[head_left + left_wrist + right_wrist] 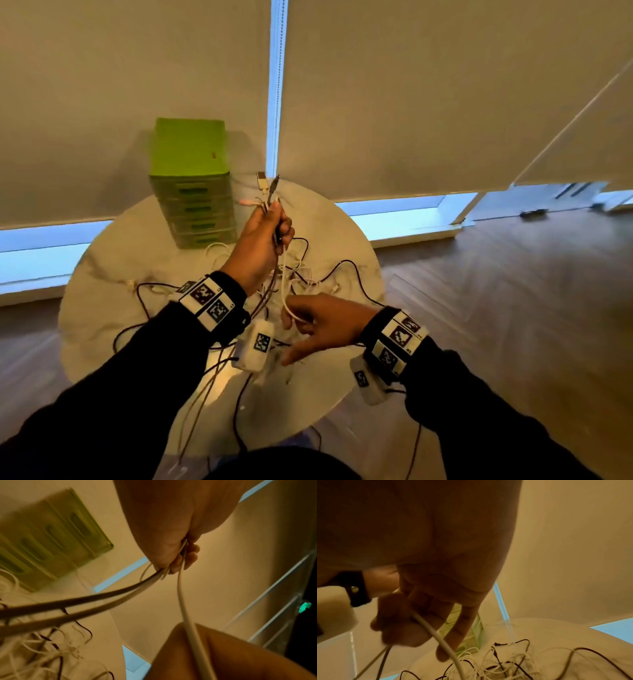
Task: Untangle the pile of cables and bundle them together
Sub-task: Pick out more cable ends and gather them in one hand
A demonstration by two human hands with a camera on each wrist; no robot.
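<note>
My left hand (270, 226) is raised above the round table (102, 274) and grips a bunch of cable ends (265, 186), plugs pointing up. The same left hand (173, 555) shows white and dark strands leaving its fist. A white cable (285, 291) drops from it to my right hand (308, 320), which pinches it between thumb and curled fingers lower down. In the right wrist view the white cable (435, 632) runs through my right hand (409, 615). A tangle of white and dark cables (301, 274) lies on the table beneath; the same tangle (501, 665) is seen close.
A green stack of drawers (191, 185) stands at the table's far side, close to my left hand. Roller blinds (411, 102) hang behind the table. Wooden floor (513, 291) lies to the right. Dark cables trail over the table's near edge.
</note>
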